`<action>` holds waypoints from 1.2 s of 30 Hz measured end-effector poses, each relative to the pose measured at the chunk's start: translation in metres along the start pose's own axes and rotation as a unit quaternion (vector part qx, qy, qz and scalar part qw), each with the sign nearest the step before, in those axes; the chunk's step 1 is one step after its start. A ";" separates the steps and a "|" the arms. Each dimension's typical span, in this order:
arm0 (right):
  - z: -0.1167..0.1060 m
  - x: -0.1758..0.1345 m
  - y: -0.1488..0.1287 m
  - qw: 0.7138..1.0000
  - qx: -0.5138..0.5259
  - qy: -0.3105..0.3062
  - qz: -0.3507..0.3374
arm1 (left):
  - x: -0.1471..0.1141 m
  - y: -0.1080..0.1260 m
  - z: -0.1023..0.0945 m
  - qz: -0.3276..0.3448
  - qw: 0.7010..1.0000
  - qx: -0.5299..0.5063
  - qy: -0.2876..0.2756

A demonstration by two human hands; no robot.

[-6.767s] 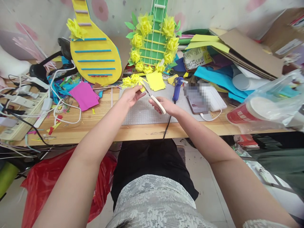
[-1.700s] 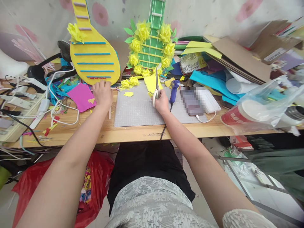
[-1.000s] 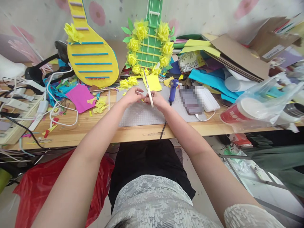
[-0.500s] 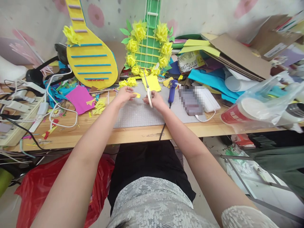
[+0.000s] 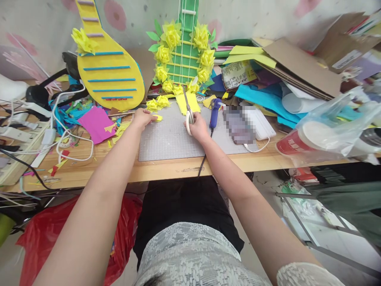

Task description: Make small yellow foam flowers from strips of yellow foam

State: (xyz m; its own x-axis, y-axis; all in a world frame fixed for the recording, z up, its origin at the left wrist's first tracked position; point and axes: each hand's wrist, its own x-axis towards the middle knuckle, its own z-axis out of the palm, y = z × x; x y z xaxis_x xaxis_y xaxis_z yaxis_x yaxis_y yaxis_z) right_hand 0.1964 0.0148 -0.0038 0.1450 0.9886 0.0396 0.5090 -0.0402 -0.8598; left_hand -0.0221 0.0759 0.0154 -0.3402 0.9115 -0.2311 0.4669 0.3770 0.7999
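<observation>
My right hand [image 5: 198,126] is closed round the white handles of a pair of scissors [image 5: 187,104], whose blades point away from me over a yellow paper sheet [image 5: 194,104]. At the left of the grey cutting mat [image 5: 166,147], my left hand [image 5: 143,118] pinches a small piece of yellow paper [image 5: 158,118]. Just beyond it lie yellow paper flowers [image 5: 157,103]. Behind these stands a green guitar-shaped craft [image 5: 185,65] ringed with yellow flowers. To its left leans a yellow lute-shaped craft [image 5: 111,85] with blue strips.
A blue glue gun [image 5: 214,114] stands right of my right hand, beside a blurred phone [image 5: 239,125] and a white power bank [image 5: 260,123]. A bagged cup [image 5: 293,141] is at the right. Magenta paper [image 5: 97,123], scraps and cables lie left.
My left hand has moved left with the small yellow piece, away from the scissors. My right hand has shifted slightly right, still holding the scissors.
</observation>
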 end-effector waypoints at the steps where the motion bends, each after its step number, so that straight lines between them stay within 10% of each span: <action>1: 0.001 0.000 0.001 1.000 -0.007 0.002 -0.003 | -0.002 0.000 0.001 0.009 0.999 0.029 0.012; 11: 0.000 -0.003 -0.003 0.999 -0.032 -0.002 -0.009 | -0.018 0.009 -0.001 0.143 0.949 0.279 0.024; 20: -0.003 -0.006 -0.006 0.998 -0.056 -0.015 -0.010 | -0.009 0.026 -0.006 0.083 0.937 0.337 -0.046; 36: -0.007 -0.014 -0.012 0.980 -0.186 -0.034 -0.056 | 0.016 -0.006 -0.008 0.193 0.974 0.113 0.034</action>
State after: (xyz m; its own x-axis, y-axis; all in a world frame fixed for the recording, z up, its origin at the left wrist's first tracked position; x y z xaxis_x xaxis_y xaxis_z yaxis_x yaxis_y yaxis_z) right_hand 0.1941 0.0000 0.0097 0.0190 0.9968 0.0781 0.7951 0.0324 -0.6056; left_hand -0.0375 0.0871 0.0111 -0.1531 0.9824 0.1070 0.7360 0.0411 0.6758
